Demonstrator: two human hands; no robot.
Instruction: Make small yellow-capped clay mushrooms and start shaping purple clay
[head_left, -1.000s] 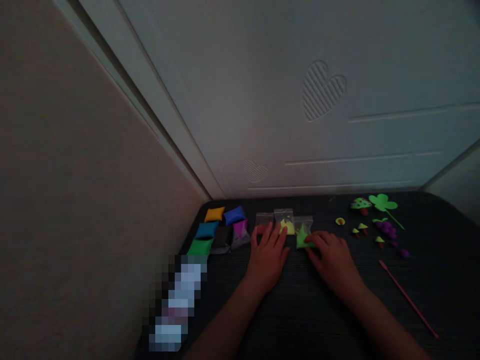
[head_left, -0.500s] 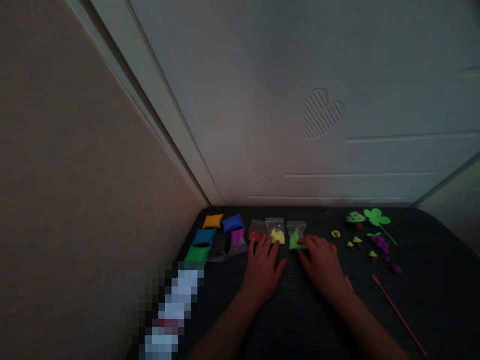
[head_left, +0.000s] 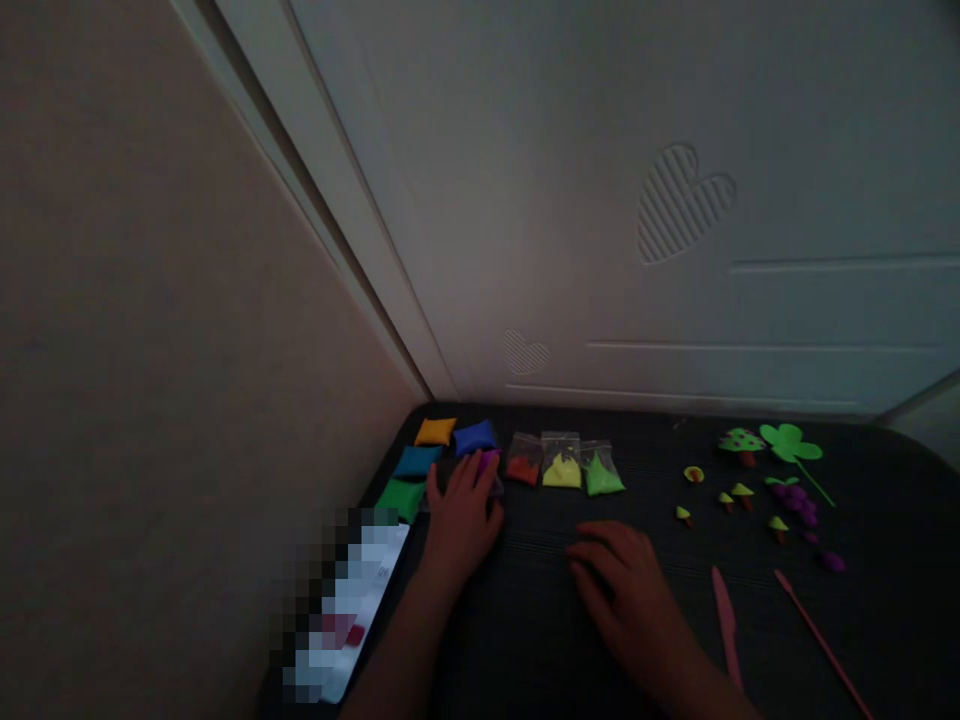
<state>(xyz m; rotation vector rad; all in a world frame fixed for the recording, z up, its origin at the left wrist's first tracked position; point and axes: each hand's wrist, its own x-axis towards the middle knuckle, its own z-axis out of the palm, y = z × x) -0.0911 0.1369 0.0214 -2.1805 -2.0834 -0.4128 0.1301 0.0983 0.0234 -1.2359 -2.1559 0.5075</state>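
My left hand [head_left: 461,510] lies on the dark table [head_left: 540,620] with fingers stretched over a purple clay packet [head_left: 488,461] and a dark packet beside it. My right hand [head_left: 626,585] rests flat on the table, fingers apart, holding nothing, a little in front of three small clear bags: red [head_left: 523,463], yellow [head_left: 561,467] and green [head_left: 600,473]. Left of my left hand lie orange [head_left: 435,431], blue [head_left: 475,436], teal [head_left: 415,461] and green [head_left: 399,495] clay packets.
Small clay figures stand at the right: mushrooms [head_left: 739,443], a green clover [head_left: 791,444], purple grapes [head_left: 795,495]. Two pink modelling sticks [head_left: 726,622] lie near my right wrist. A white headboard-like panel rises behind. A blurred box [head_left: 349,600] lies at the left edge.
My left hand moved left from the clear bags to the purple packet. My right hand let go of the green bag and drew back toward me. The view shifted slightly.
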